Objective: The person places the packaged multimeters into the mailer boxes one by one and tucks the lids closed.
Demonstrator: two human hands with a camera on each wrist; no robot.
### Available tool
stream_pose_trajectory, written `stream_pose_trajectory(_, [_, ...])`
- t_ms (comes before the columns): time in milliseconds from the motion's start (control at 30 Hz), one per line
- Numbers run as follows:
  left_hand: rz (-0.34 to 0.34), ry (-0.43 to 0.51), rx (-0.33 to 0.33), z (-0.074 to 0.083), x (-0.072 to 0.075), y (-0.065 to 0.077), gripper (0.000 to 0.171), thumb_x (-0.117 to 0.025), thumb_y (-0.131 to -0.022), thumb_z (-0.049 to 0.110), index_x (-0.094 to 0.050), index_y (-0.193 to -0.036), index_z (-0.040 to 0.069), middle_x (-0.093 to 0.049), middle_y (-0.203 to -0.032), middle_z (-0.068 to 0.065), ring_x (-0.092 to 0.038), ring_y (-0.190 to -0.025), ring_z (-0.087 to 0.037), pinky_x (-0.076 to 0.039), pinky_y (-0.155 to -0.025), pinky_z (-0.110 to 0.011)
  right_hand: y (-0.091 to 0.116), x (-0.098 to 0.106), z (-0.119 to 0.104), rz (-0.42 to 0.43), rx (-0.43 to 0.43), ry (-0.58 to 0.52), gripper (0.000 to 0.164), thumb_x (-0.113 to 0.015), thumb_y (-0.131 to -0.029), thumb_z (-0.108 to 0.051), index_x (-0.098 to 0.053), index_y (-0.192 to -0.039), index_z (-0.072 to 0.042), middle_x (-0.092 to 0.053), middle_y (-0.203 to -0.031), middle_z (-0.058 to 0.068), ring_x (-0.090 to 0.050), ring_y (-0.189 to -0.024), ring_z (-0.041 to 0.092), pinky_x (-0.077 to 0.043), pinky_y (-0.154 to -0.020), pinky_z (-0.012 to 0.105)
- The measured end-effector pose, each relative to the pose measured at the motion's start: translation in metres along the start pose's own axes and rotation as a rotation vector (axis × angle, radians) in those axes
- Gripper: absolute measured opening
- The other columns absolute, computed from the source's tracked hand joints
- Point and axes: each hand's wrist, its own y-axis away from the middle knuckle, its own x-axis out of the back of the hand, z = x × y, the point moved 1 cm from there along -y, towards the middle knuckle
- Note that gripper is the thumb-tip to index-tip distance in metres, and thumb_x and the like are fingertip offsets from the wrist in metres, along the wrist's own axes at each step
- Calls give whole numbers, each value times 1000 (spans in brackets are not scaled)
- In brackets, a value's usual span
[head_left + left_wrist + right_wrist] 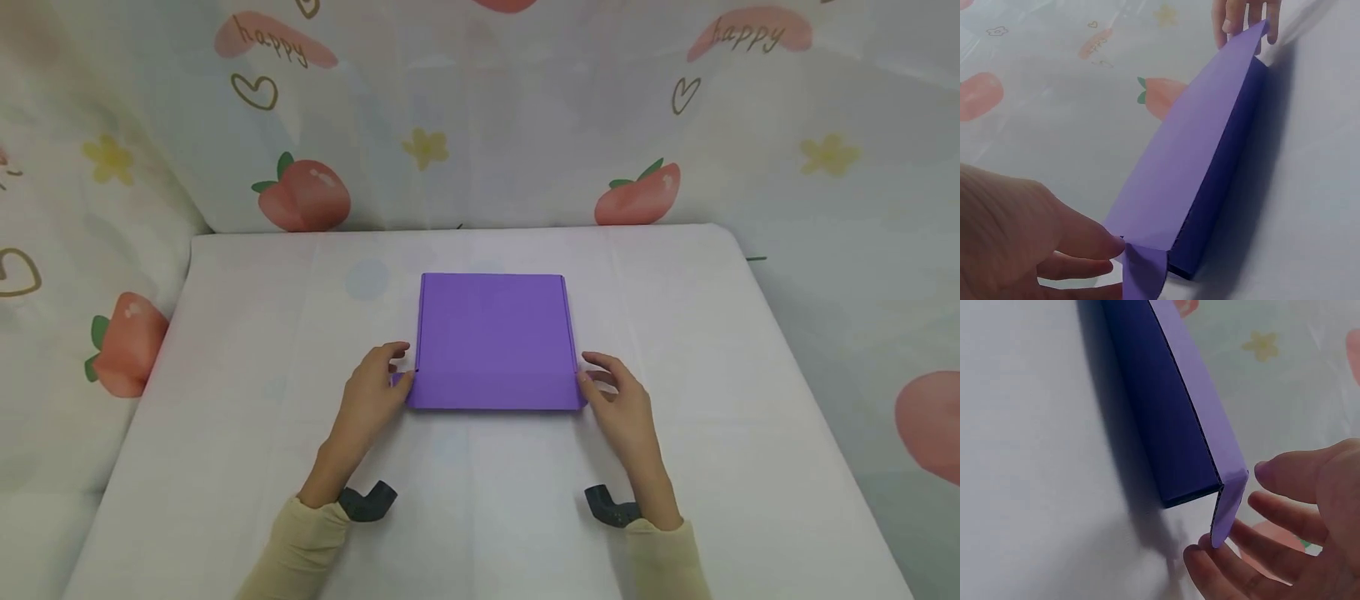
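One large printed cloth (pixel 517 108) fills the upper part of the head frame and comes down also along the left and the right. Below it, the white-covered bench (pixel 750 433) occupies the middle and the lower part. A flat purple box (pixel 491 333) lies on this bench, at the centre of the frame, with its lid over it. In both wrist views, the lid's near edge is above a darker front wall (pixel 1154 406).

Two pale yellow sleeves (pixel 296 554) enter from the lower edge of the head frame. The left hand (pixel 375 383) is at the lower left corner of the box. Its thumb touches the corner and some fingers are behind the cardboard; I cannot tell if this grip is clamped on it. The right hand (pixel 622 396) is at the lower right corner. Its grip is apart, with thumb and fingers spread loosely around the corner.

Two dark bent pieces (pixel 367 502) are at the wrists, in the lower middle. Smaller are the yellow flowers (pixel 427 148) on the cloth. Smallest are the lid's side tabs: the left tab (pixel 1146 269), at the lower middle of its wrist view, and the right tab (pixel 1227 512), pointing downward near the fingertips.
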Motion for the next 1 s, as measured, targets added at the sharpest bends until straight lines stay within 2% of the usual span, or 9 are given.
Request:
stream_pose_trajectory(100, [20, -28, -30, 1, -2, 10, 44, -67, -98, 8, -59, -140, -2, -66, -136, -20, -65, -120, -38, -53, -101, -53, 13, 0, 0, 23, -31, 6, 42, -64, -104, -18, -57, -145, -11, -60, -149, 15, -65, -130, 37, -57, -101, 51])
stream_pose_trajectory(200, [47, -48, -32, 2, -3, 21, 43, -67, -98, 8, -60, -138, -3, -66, -135, -21, -63, -122, -39, -53, -102, -54, 24, -1, 0, 33, -41, 12, 43, -64, -104, -16, -56, -146, -11, -59, -150, 16, -66, -129, 39, -57, -101, 51])
stream_pose_trajectory(367, [100, -82, -9, 3, -7, 40, 42, -66, -99, 8, -62, -139, -2, -61, -145, -20, -55, -137, -42, -46, -113, -57, 32, -3, 0, 17, -25, 16, 47, -65, -104, -18, -54, -149, -11, -58, -151, 18, -65, -129, 41, -58, -100, 53])
stream_pose_trajectory(467, [102, -97, -4, 4, -12, 48, 44, -65, -100, 8, -60, -142, -2, -57, -151, -20, -50, -143, -41, -43, -117, -56, 32, -4, 1, -9, -28, 19, 50, -66, -103, -20, -52, -151, -12, -55, -155, 19, -64, -130, 43, -58, -99, 54])
stream_pose_trajectory(600, [89, -75, -5, 5, -18, 49, 47, -65, -101, 9, -56, -146, -2, -56, -152, -19, -50, -145, -39, -42, -119, -55, 31, -5, 0, -43, -51, 26, 53, -66, -104, -24, -49, -152, -13, -50, -159, 19, -65, -128, 45, -58, -98, 54])
stream_pose_trajectory(733, [76, 27, 6, 0, -22, 46, 46, -65, -102, 14, -55, -145, 0, -60, -148, -18, -56, -141, -35, -48, -115, -51, 29, -8, -2, -46, -41, 33, 52, -67, -103, -25, -50, -151, -10, -51, -158, 18, -65, -128, 42, -59, -98, 50])
stream_pose_trajectory(833, [74, 117, 26, -3, -24, 43, 44, -65, -103, 17, -56, -144, 3, -64, -143, -16, -63, -132, -32, -53, -108, -48, 26, -10, -2, -39, -21, 37, 51, -67, -103, -24, -52, -149, -7, -53, -156, 18, -66, -128, 39, -60, -97, 48])
stream_pose_trajectory(1000, [99, 192, 37, -5, -26, 37, 34, -64, -104, 18, -63, -134, 3, -73, -128, -17, -74, -113, -30, -59, -98, -44, 25, -15, -3, -9, -8, 52, 48, -69, -102, -24, -55, -144, -5, -61, -148, 20, -70, -120, 37, -61, -93, 47])
